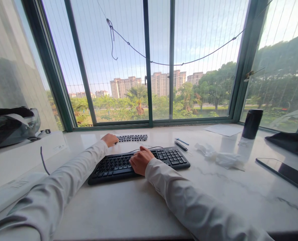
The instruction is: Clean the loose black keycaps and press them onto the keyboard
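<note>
A black full-size keyboard (pixel 121 166) lies at a slant on the white marbled surface. Over its middle is my right hand (pixel 141 160), fingers curled down onto the keys and thumb on top; what lies under the fingertips is hidden. Beyond the keyboard, my left hand (pixel 109 140) reaches to the left end of several rows of small dark keys (pixel 132 138). Its fingers are drawn together and point down there, and anything between them is too small to make out. A thin black cable (pixel 152 147) curves behind the keyboard.
Right of the keyboard lie a black cutter-like tool (pixel 181 145), a blue pen (pixel 182 141) and crumpled white plastic (pixel 221 157). Farther right are a black can-shaped container (pixel 252 124), white paper (pixel 223 130) and a dark tablet-like slab (pixel 284 170). A helmet (pixel 15 125) rests on a white box (pixel 50 144).
</note>
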